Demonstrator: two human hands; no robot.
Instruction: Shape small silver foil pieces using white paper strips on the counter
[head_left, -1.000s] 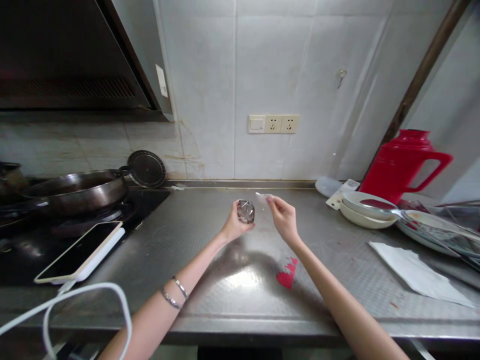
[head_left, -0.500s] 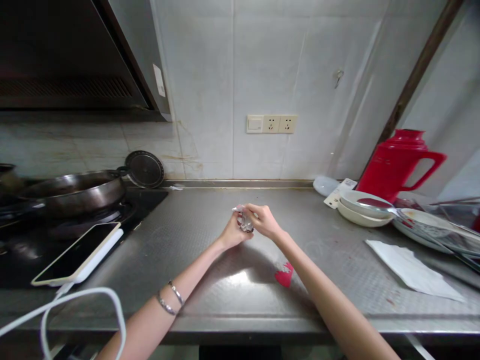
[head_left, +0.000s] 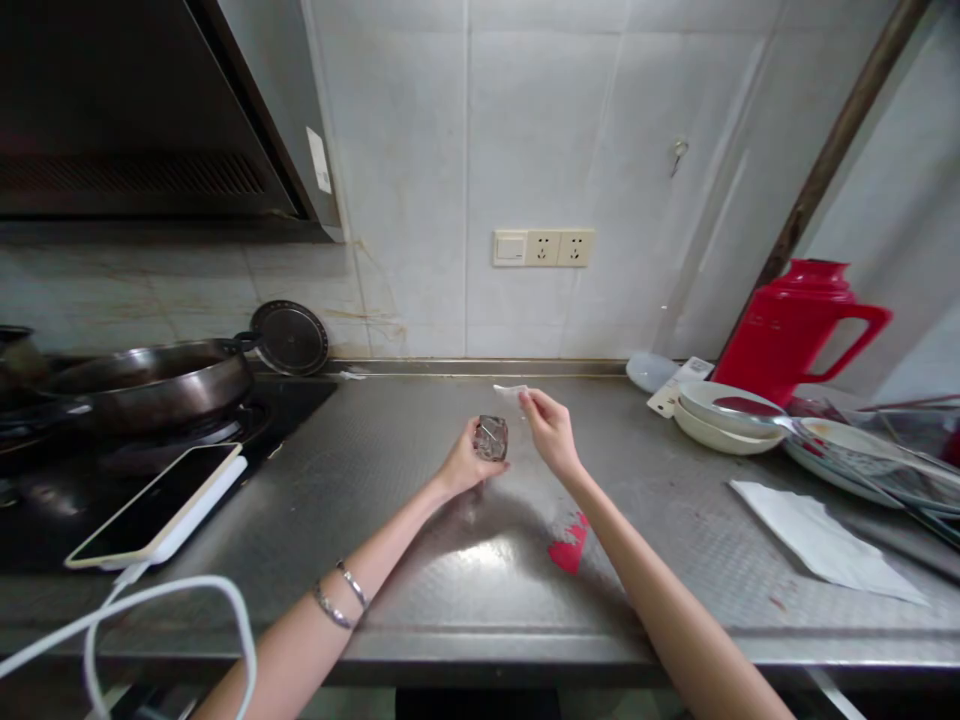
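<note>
My left hand (head_left: 463, 462) is closed around a small square glassy block (head_left: 491, 438), brownish and see-through, over the middle of the steel counter. Whether it is a cup or a box I cannot tell. Just to its right and a little higher, my right hand (head_left: 551, 430) pinches a thin white scrap (head_left: 511, 394), which could be tissue or film. The scrap is apart from the block, its free end pointing left. Below my right hand, a ragged red patch (head_left: 568, 545) shows on the counter beside my forearm.
At left, a phone (head_left: 157, 505) with a white cable lies by the hob, where a steel pan (head_left: 154, 385) sits. To the right are stacked bowls (head_left: 731, 415), a red thermos jug (head_left: 799, 325), plates (head_left: 892, 455) and a white paper sheet (head_left: 829, 545).
My right hand has drawn away from the glassy block, up and to the right, taking the white scrap with it. The left hand keeps the block in nearly the same place.
</note>
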